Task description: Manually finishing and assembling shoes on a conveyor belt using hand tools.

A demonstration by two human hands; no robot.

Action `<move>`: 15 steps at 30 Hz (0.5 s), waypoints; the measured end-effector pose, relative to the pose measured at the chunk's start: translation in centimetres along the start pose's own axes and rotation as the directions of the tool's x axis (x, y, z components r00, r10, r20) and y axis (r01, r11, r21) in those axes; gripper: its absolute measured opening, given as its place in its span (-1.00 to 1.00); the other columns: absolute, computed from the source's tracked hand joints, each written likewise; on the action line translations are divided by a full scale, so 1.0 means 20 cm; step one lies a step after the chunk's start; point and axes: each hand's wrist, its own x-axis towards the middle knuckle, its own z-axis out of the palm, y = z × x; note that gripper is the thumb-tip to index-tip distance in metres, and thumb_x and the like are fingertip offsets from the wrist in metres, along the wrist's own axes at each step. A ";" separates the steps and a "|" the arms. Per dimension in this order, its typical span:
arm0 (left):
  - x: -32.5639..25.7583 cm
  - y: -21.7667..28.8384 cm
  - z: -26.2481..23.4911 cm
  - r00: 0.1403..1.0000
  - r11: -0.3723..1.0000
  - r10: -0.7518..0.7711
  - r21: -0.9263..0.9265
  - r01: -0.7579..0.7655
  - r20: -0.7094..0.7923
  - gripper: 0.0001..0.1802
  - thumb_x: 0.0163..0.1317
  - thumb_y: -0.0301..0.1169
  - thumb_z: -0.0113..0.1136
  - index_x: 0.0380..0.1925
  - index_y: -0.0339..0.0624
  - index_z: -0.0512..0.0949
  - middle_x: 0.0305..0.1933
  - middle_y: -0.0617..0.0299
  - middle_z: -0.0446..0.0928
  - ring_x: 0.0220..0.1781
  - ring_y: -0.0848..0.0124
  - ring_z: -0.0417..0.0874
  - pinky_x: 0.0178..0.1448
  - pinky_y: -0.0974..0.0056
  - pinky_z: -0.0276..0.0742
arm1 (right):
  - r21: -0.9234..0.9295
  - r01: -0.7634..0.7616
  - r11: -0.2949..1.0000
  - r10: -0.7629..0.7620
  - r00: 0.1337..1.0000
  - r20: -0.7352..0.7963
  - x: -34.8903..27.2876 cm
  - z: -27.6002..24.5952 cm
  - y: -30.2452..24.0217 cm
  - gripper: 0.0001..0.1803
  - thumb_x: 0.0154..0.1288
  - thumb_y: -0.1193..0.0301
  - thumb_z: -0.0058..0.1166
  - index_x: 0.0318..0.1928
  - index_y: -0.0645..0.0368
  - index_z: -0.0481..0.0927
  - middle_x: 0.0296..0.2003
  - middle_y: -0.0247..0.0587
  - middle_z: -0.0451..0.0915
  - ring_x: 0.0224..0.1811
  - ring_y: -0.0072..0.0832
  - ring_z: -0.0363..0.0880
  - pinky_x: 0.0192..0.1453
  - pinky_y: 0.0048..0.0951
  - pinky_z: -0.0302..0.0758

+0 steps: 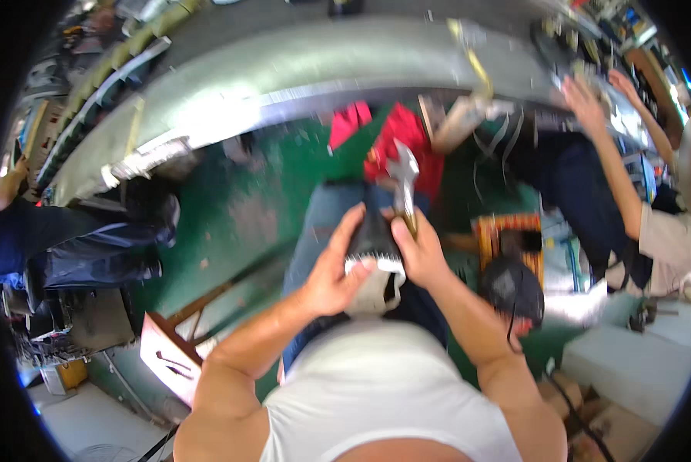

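My left hand (334,266) and my right hand (416,248) are together in front of my white shirt, both gripping a dark fabric piece with a white ribbed hem (374,250) held over my lap. My right hand also pinches a small metal tool (404,181) that sticks up from between the thumb and fingers, its silvery tip over a red cloth (404,142). The picture is blurred, so fine detail of the tool is unclear.
A long grey curved table (299,69) spans the top. Another person in dark trousers (568,185) reaches an arm (607,146) onto it at right. Green floor (230,208) lies below. A dark round object (512,286), an orange-framed box (507,227) and cartons (630,362) sit at right.
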 end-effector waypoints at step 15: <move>-0.27 -0.36 0.08 0.892 0.908 -0.410 0.013 0.419 -0.189 -0.57 0.49 -0.25 -0.02 0.19 -0.32 0.47 0.09 -0.20 0.59 0.16 0.04 0.64 0.23 0.16 0.51 | -0.345 -0.247 0.906 0.268 0.963 0.014 -0.10 -0.04 0.23 -0.50 0.38 0.05 0.10 -0.02 0.29 0.48 -0.21 0.16 0.62 -0.09 -0.08 0.66 0.00 -0.22 0.52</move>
